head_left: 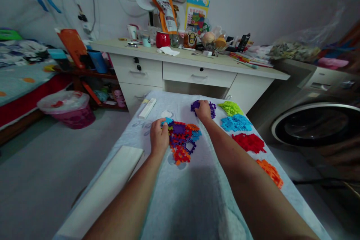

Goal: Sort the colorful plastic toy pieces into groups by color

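A mixed pile of interlocking plastic pieces [180, 138], in purple, red, orange and blue, lies mid-table. My left hand [159, 135] is at its left edge, fingers closed at a blue piece [168, 120]. Farther back, my right hand [203, 110] reaches down onto a purple pile [213, 111], its fingers curled together and their tips hidden. Down the table's right side run separate piles: lime green [230, 108], blue [236, 122], red [249, 142] and orange [270, 173].
A pale cloth [194, 195] covers the table. On its left lie a narrow white box [147, 108] and a long white board [112, 176]. Behind stands a white desk [143, 69] crowded with jars and packets. A washing machine [317, 93] is at right, a pink bin [69, 114] at left.
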A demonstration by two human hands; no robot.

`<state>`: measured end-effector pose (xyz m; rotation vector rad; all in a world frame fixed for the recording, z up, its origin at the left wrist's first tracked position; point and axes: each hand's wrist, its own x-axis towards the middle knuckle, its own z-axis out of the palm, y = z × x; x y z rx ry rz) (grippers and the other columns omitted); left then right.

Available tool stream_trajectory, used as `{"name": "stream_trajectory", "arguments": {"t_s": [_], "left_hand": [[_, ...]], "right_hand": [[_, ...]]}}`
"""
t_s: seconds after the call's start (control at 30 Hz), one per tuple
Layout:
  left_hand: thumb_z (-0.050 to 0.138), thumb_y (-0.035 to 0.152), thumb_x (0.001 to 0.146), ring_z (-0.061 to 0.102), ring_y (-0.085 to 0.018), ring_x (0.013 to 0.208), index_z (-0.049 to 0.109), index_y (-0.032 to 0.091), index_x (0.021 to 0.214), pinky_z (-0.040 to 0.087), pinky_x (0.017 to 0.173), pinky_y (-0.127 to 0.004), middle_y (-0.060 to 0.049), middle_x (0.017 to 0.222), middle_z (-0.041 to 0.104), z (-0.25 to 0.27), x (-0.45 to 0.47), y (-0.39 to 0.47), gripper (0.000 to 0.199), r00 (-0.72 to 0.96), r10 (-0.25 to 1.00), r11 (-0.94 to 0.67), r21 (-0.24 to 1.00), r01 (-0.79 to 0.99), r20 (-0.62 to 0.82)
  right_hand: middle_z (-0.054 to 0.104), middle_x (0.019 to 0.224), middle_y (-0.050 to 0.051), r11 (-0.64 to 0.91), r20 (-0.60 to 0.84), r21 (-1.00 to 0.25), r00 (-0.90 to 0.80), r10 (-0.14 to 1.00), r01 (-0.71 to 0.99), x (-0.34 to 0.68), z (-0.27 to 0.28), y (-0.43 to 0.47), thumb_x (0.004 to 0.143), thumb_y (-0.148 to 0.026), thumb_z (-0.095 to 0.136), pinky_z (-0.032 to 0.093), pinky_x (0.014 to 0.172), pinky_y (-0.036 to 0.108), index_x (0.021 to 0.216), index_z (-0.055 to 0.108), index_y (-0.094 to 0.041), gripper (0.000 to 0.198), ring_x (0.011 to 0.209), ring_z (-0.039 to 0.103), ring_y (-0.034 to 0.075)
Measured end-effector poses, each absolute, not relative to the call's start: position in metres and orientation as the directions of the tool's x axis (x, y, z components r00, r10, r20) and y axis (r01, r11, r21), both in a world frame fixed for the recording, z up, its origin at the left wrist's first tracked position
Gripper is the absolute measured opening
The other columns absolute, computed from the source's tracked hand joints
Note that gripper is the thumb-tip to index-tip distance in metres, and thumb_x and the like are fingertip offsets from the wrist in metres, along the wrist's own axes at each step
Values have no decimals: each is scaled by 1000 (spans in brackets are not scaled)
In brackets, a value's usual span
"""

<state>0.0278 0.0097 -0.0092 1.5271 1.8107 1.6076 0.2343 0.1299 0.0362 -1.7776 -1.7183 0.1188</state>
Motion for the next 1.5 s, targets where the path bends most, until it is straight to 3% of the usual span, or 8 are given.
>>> {"name": "stream_trajectory", "arguments": {"t_s": [0.27, 0.4, 0.57, 0.67, 0.83, 0.97, 1.2, 1.5], "left_hand": [[46, 33, 87, 58, -25, 107, 65, 21, 100, 45, 101, -42, -9, 106, 65, -10, 27, 10, 27, -402, 820, -188, 856, 482, 407], [46, 34, 86, 58, -25, 107, 65, 20, 100, 45, 101, -42, -9, 106, 65, -10, 27, 11, 27, -412, 821, -182, 866, 466, 395], [44, 33, 88, 59, -25, 104, 65, 20, 99, 47, 98, -41, -10, 105, 65, -7, 27, 9, 27, -430, 818, -167, 872, 460, 383], [44, 33, 88, 60, -24, 103, 65, 20, 98, 47, 97, -40, -9, 105, 66, -6, 27, 8, 27, -439, 817, -160, 879, 448, 373], [45, 33, 89, 62, -22, 99, 65, 20, 100, 48, 95, -37, -8, 105, 66, -5, 27, 7, 27, -451, 823, -146, 896, 418, 345], [46, 33, 89, 62, -22, 100, 65, 21, 101, 48, 96, -37, -8, 105, 65, -5, 26, 7, 26, -462, 821, -144, 905, 400, 336], [46, 33, 89, 63, -21, 98, 65, 20, 102, 49, 95, -36, -8, 105, 65, -6, 24, 8, 27, -492, 814, -137, 925, 353, 308], [47, 33, 89, 62, -21, 100, 66, 20, 100, 49, 95, -35, -7, 104, 65, -6, 23, 8, 26, -499, 804, -137, 917, 374, 324]], "right_hand": [[61, 119, 12, 176, 446, -547, 107, 889, 818, 233, 33, 126, 70, -4, 54, 45, 99, 34, 106, 67, -16, 40, 110, 58, 23], [65, 112, 12, 172, 408, -583, 103, 907, 794, 234, 38, 100, 76, -10, 56, 47, 96, 35, 104, 69, -14, 31, 103, 61, 22], [72, 90, 6, 237, 276, -664, -62, 959, 709, 237, 46, 64, 80, -18, 60, 49, 81, 32, 98, 71, -16, 21, 82, 65, 18], [72, 94, 5, 312, 216, -685, -224, 950, 659, 234, 53, 50, 80, -24, 66, 49, 78, 31, 100, 71, -18, 21, 83, 64, 18], [68, 104, 6, 494, 186, -587, -487, 854, 642, 221, 65, 32, 73, -27, 79, 43, 91, 36, 103, 72, -21, 31, 98, 60, 22], [63, 101, 7, 523, 147, -475, -522, 840, 708, 209, 64, 23, 63, -26, 86, 40, 91, 37, 104, 72, -21, 43, 98, 55, 23], [60, 95, 6, 526, 112, -400, -530, 841, 750, 201, 65, 20, 71, -20, 79, 40, 84, 32, 95, 72, -19, 25, 90, 54, 21], [63, 69, -2, 424, 186, -683, -419, 889, 595, 224, 75, 30, 81, -16, 58, 40, 63, 23, 84, 70, -19, 13, 66, 55, 13]]}}
